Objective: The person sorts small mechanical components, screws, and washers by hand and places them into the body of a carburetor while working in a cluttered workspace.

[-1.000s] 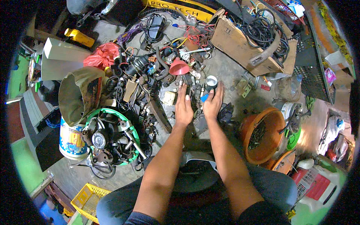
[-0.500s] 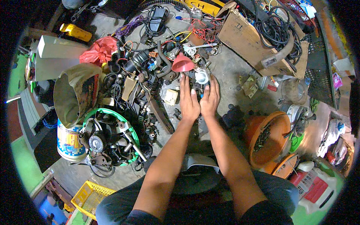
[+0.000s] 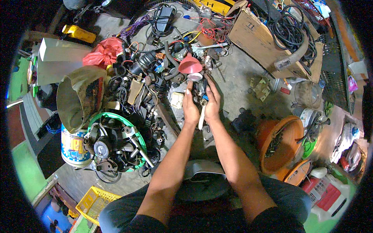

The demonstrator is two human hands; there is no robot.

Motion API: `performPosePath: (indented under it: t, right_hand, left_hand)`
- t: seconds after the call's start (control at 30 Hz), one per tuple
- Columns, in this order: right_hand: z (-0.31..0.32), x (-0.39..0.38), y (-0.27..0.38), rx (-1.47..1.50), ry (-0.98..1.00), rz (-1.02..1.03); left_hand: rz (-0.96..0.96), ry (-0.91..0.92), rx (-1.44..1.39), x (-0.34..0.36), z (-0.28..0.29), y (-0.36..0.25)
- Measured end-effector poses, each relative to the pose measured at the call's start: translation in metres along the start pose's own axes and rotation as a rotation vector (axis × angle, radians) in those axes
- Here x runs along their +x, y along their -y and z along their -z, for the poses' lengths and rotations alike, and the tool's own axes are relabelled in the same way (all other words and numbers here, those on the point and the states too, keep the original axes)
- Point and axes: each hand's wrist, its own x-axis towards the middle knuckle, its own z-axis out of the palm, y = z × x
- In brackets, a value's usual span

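Note:
My left hand (image 3: 190,106) and my right hand (image 3: 212,103) lie on the floor with fingers stretched forward, palms facing each other. Between them is a cluster of small dark parts with a blue piece (image 3: 205,97). A pale, narrow strip (image 3: 201,118) sticks out between the wrists. Just ahead of my left fingertips, a white round cup-like piece (image 3: 194,77) sits tilted against a red funnel (image 3: 190,66). Beside my left hand rests a small cream-coloured block (image 3: 177,100). The undersides of both hands are hidden.
Mixed parts and cables (image 3: 143,81) spread to the left. A green-rimmed basin (image 3: 143,145) of metal parts stands nearer, above a yellow basket (image 3: 93,204). On the right are a cardboard box (image 3: 264,46) with black hoses and a tilted orange tub (image 3: 268,165).
My right hand has shifted left, and small parts now show between the hands. The white round piece has moved left and tipped beside the funnel. The pale strip has come into sight.

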Motion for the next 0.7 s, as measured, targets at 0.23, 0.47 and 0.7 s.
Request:
performPosePath:
  t: [0.23, 0.47, 0.7]
  right_hand:
    - [-0.011, -0.003, 0.029, 0.264, -0.127, -0.276]
    - [-0.018, -0.014, 0.032, 0.462, -0.220, -0.406]
    - [-0.026, -0.017, 0.056, 0.496, -0.180, -0.384]
  left_hand:
    - [0.281, -0.179, -0.387, 0.004, -0.004, -0.015]
    - [0.232, -0.056, -0.587, 0.006, 0.006, -0.012]
    - [0.192, -0.072, -0.542, -0.005, 0.013, -0.059]
